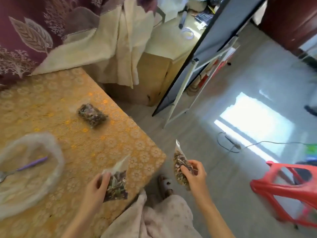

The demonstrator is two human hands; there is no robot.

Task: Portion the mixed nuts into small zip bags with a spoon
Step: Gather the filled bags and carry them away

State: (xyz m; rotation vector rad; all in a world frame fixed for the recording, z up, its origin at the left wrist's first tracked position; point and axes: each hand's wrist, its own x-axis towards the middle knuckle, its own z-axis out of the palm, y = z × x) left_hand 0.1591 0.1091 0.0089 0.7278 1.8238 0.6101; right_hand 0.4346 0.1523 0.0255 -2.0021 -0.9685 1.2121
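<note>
My left hand [96,188] grips a small clear zip bag of mixed nuts [117,185] over the near corner of the table. My right hand [194,174] holds a second filled zip bag [180,166] upright in the air, past the table's edge and above the floor. A third filled bag [91,115] lies flat on the yellow patterned tablecloth [60,103]. At the left, a large clear plastic bag [30,169] lies open, and a spoon with a purple handle [25,166] rests inside it.
A red plastic stool [288,184] stands on the floor at the right. A cardboard box [151,78] draped with cream cloth sits behind the table. A dark leaning panel [205,48] and a white rack stand beyond it. A cable [229,143] runs across the floor.
</note>
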